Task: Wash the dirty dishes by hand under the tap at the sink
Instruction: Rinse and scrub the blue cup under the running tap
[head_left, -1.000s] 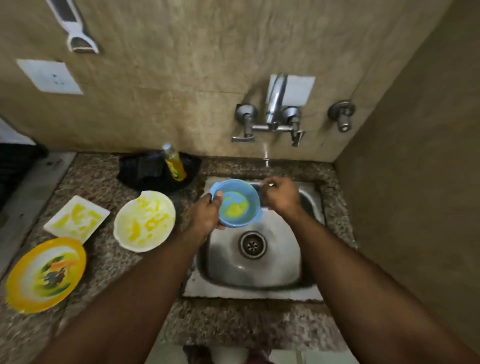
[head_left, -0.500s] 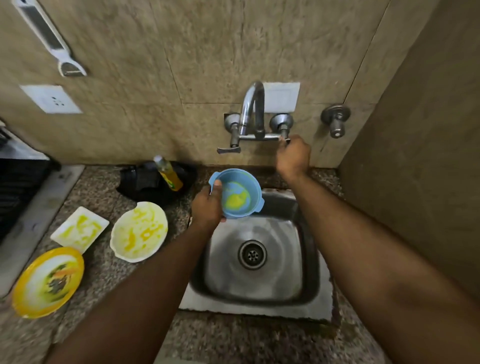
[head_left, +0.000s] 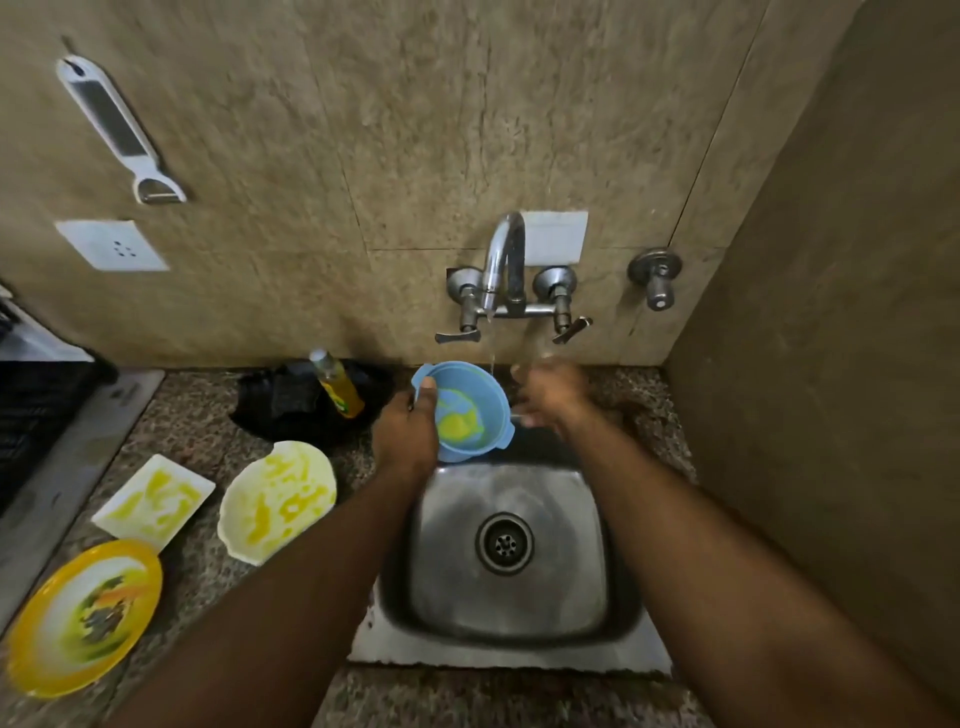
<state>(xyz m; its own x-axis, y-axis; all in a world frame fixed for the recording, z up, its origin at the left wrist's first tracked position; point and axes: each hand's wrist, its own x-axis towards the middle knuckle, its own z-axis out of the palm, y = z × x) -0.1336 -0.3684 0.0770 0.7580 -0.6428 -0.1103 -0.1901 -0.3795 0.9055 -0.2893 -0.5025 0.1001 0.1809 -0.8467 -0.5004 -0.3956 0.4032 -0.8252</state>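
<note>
Tap (head_left: 501, 270) running. Left hand (head_left: 405, 434) grips yellow-smeared blue bowl (head_left: 467, 413) beneath it; right hand (head_left: 550, 392) blurred, grip unreadable. Three soiled dishes left of tap, unwashed.

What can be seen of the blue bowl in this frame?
The blue bowl looks like plastic, round and fairly deep, with small lug handles at opposite sides of its rim. Yellow residue smears its inside. It is tilted, its opening facing the camera, above the back edge of the sink. The left hand grips its left rim, thumb inside. A thin stream from the tap falls by its far right rim; contact is unclear.
</note>
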